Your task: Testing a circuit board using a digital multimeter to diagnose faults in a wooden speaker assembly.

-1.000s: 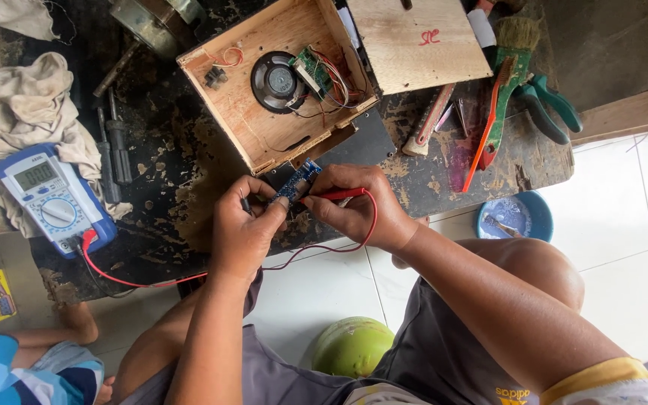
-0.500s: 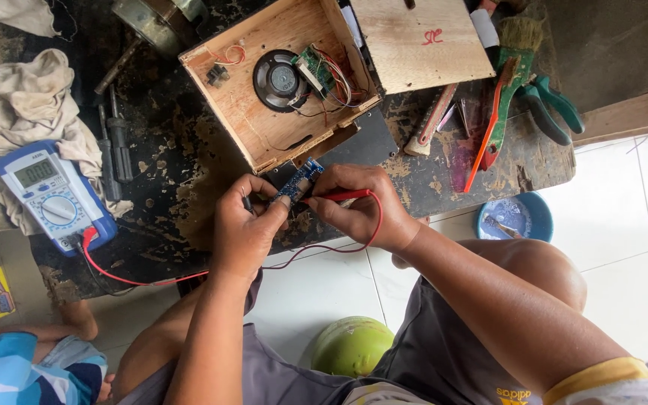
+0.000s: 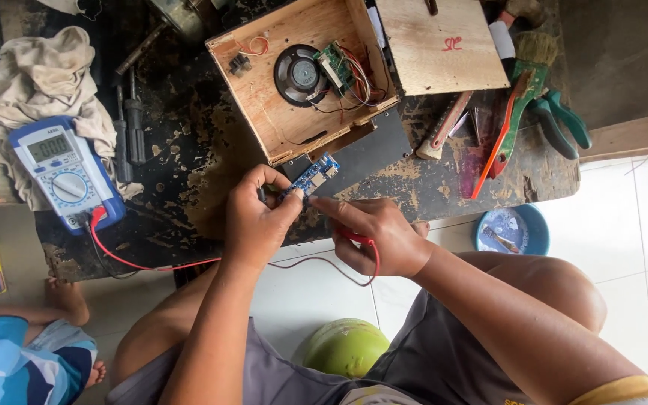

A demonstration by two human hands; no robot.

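Fingers of left hand (image 3: 258, 217) pinch blue circuit board (image 3: 313, 175); right hand (image 3: 375, 234) apparently grips red probe (image 3: 359, 238).

Child's legs (image 3: 31, 352) shifted lower left, hands nudged slightly right

Soft even daylight, sharp focus

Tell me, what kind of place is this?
Probably a small home repair bench for electronics. A meter with a red wire lies on the worn dark table, an open wooden box holds a speaker, and the left hand and right hand hold a little blue circuit board.
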